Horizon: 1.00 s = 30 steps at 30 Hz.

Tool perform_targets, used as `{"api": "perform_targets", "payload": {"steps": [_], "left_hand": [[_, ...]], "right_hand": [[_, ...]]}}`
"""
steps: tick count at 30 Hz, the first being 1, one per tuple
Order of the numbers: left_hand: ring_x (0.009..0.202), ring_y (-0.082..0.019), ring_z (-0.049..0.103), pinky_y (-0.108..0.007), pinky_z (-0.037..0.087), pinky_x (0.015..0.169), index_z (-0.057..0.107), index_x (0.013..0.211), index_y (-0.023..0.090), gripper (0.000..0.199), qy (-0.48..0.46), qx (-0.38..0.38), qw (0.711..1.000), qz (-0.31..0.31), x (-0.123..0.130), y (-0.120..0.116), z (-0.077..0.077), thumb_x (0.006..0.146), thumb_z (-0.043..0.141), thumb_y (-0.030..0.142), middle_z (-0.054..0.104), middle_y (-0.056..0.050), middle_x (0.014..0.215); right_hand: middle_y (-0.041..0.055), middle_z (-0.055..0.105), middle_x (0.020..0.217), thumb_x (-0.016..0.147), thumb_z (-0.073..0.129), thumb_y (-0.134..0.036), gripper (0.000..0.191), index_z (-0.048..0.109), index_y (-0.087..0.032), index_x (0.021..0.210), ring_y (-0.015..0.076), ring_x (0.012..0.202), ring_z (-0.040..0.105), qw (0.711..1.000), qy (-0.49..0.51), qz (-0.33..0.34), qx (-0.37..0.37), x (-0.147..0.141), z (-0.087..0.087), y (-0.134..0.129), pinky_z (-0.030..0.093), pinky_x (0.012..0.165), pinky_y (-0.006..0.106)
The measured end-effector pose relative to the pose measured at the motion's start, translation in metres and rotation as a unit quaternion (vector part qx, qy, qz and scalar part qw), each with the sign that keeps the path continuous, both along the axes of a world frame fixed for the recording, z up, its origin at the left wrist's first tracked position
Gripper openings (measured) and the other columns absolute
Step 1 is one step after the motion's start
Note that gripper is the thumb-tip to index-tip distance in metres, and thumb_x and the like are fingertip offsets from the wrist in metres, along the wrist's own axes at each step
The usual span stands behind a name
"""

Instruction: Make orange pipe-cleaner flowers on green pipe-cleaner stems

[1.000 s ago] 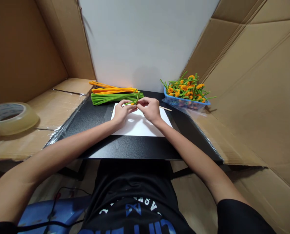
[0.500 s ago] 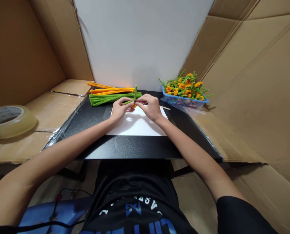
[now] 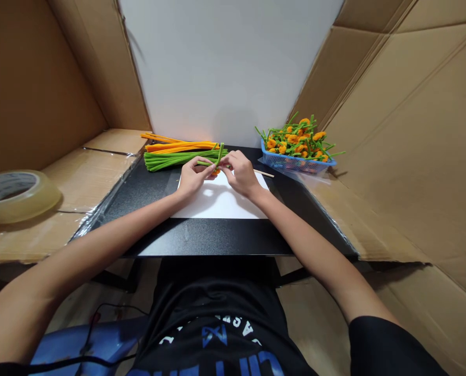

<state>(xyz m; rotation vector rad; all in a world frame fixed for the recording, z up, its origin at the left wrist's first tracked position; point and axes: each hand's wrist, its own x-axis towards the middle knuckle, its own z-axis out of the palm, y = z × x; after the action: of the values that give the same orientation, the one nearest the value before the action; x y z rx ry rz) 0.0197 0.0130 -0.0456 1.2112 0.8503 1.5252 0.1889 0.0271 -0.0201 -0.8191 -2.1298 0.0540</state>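
Above a white sheet, my left hand and my right hand meet with their fingertips closed on one small pipe-cleaner flower. Its orange part hangs low between the fingers, and a green stem sticks up from them. Behind my left hand lie a bundle of green pipe cleaners and a bundle of orange ones. Fingers partly hide the flower.
At the back right, a blue basket holds several orange and green flowers. A thin stick lies beside my right hand. A tape roll rests on cardboard at the left. Cardboard walls flank the black table.
The green stem has tilted slightly to the right and sits a little lower. My right fingers have shifted slightly at the flower. Both hands stay in nearly the same place.
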Motion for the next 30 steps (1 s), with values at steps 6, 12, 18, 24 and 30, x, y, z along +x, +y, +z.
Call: {"api": "perform_targets", "payload": {"steps": [6,12,18,24,30], "left_hand": [[0.066,-0.017,0.07,-0.031,0.06,0.068,0.063,0.08,0.018,0.048,-0.005,0.032,0.999,0.034,0.005,-0.005,-0.001,0.057,0.092,0.049,0.071,-0.002,0.069],[0.073,-0.016,0.071,-0.031,0.06,0.075,0.06,0.077,0.018,0.047,-0.003,0.05,0.996,0.075,0.009,-0.007,-0.002,0.06,0.09,0.049,0.072,-0.002,0.078],[0.075,-0.017,0.07,-0.031,0.058,0.076,0.059,0.076,0.019,0.04,0.04,0.062,0.995,0.064,0.006,-0.008,-0.003,0.063,0.091,0.04,0.071,-0.001,0.078],[0.087,-0.018,0.067,-0.031,0.055,0.088,0.065,0.07,0.02,0.02,0.182,0.162,0.967,0.08,-0.002,-0.013,0.002,0.068,0.084,0.024,0.071,-0.003,0.084],[0.082,-0.017,0.068,-0.029,0.057,0.085,0.069,0.08,0.02,0.023,0.177,0.155,0.97,0.055,-0.005,-0.011,0.009,0.069,0.085,0.033,0.071,-0.003,0.085]], "right_hand": [[0.0098,0.064,0.089,0.09,0.053,-0.013,0.014,0.063,-0.019,0.083,0.0257,0.09,0.053,0.999,0.029,-0.038,0.004,-0.012,-0.002,-0.008,0.045,0.087,0.042],[0.0039,0.065,0.077,0.084,0.058,-0.015,0.013,0.061,-0.018,0.072,0.0178,0.073,0.054,0.982,0.125,-0.085,-0.117,-0.024,-0.003,-0.01,0.045,0.075,0.032],[-0.0016,0.052,0.054,0.079,0.065,-0.024,0.025,0.058,-0.017,0.056,0.0123,0.055,0.046,0.911,0.232,-0.062,-0.335,-0.023,0.001,-0.005,0.038,0.058,0.027],[0.0024,0.052,0.055,0.071,0.07,-0.016,0.02,0.056,-0.017,0.057,0.0112,0.051,0.043,0.777,0.254,0.034,-0.576,-0.007,0.011,-0.001,0.038,0.05,0.027],[-0.0017,0.049,0.054,0.067,0.073,-0.018,0.017,0.059,-0.016,0.057,0.0096,0.052,0.043,0.796,0.32,0.0,-0.514,-0.01,0.011,-0.004,0.039,0.052,0.026]]}}
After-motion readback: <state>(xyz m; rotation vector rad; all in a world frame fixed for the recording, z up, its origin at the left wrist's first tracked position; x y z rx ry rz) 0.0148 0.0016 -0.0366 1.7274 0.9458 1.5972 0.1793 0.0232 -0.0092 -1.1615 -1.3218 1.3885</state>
